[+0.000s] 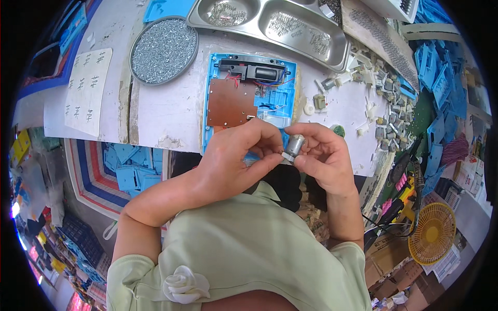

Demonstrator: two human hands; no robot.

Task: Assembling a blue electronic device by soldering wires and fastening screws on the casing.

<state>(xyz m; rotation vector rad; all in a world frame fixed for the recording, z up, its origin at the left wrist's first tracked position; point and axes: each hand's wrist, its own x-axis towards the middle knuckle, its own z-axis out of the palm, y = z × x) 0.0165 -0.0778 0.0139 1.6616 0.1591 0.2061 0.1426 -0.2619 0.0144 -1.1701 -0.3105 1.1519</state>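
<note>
My right hand grips a small silver motor between thumb and fingers, just off the table's near edge. A small white plastic part sits at the motor's lower end. Close against it, the thumb and fingertips of my left hand are pinched together; what lies between them is too small to make out. Just beyond both hands is an opened blue plastic housing. Inside it are a brown circuit board, a black cylindrical part and red and blue wires. My left hand covers the housing's near edge.
A round tray of screws stands at the far left, beside a written sheet. A metal compartment tray holds small metal parts at the back. Several loose motors and white plastic parts lie at right. A yellow fan stands lower right.
</note>
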